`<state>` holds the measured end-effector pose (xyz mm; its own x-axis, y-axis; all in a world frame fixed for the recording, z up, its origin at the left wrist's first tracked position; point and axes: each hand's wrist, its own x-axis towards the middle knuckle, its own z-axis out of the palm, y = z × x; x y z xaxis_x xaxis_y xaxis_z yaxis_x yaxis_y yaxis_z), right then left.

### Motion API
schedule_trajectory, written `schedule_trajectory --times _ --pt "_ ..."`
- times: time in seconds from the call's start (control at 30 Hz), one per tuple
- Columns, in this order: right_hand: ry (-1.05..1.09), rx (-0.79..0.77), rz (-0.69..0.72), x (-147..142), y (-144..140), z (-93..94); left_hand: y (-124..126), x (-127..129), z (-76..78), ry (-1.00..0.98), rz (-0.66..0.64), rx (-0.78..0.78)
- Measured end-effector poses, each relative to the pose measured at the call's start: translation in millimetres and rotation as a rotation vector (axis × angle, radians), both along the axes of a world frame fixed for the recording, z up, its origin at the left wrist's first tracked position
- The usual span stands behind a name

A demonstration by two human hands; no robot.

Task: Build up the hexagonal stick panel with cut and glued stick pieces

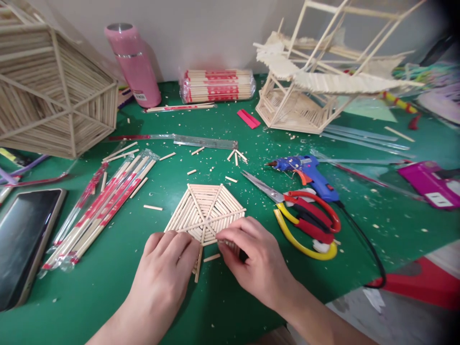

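A flat hexagonal panel of glued wooden sticks [205,209] lies on the green table [251,143] in front of me. My left hand [163,268] rests on its near left edge with fingers pressing down. My right hand [253,261] pinches a short stick piece at the panel's near right edge. A loose short stick [212,258] lies between the two hands. Red and yellow scissors [305,218] and a blue glue gun [305,170] lie just right of the panel.
Wrapped chopsticks [104,201] lie left, beside a phone [25,239]. A large stick hexagon frame [50,91], pink bottle [134,64], chopstick pack [217,86], clear ruler [204,142], stick pavilion model [316,81] and purple box [431,184] ring the table. Stick offcuts are scattered about.
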<state>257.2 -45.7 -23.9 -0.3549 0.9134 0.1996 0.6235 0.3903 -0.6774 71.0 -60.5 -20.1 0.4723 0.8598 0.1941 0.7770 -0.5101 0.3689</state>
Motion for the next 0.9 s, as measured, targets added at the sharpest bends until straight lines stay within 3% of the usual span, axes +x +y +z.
schedule_trajectory --times 0.17,0.9 --pt "0.073 -0.010 0.009 3.6 0.8 -1.0 -0.6 -0.2 -0.4 0.006 0.002 -0.018" --pt "0.037 -0.019 -0.014 1.5 0.9 -2.8 -1.5 2.2 -2.7 -0.014 0.040 0.004"
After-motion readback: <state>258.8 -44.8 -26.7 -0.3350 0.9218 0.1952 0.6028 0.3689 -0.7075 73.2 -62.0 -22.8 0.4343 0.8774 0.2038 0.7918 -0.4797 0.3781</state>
